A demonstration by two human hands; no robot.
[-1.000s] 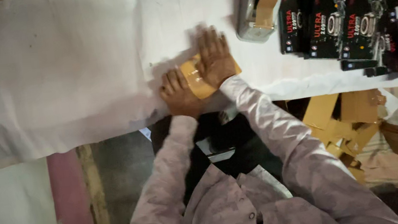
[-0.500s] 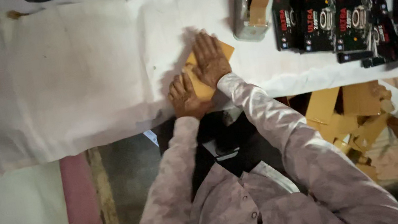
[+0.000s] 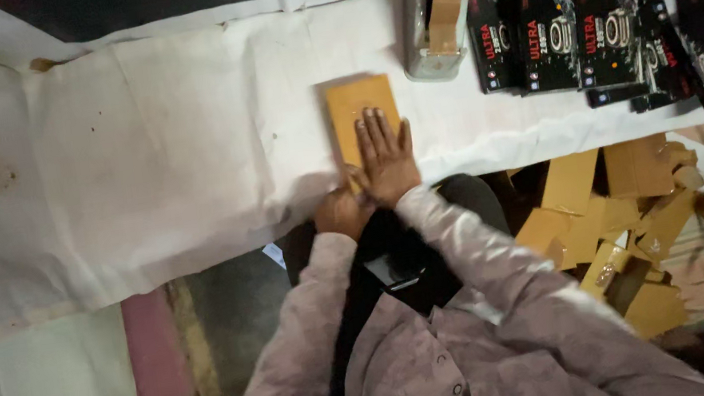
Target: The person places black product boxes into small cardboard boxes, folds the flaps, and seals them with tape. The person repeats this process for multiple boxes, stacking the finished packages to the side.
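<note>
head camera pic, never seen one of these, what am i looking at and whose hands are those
There is no machine here. The picture comes from a camera worn on a person's head, looking down, so the sleeves at the bottom and both hands are the wearer's own.

The right hand lies flat, palm down, on a flat brown cardboard box that rests on a work surface covered with white paper. The left hand is at the box's near end, by the surface edge; its grip cannot be made out.

Beyond the box stands a grey tape dispenser with brown tape. To its right lie black printed packages in a row. Lower right, below the surface, is a heap of brown cardboard boxes.
</note>
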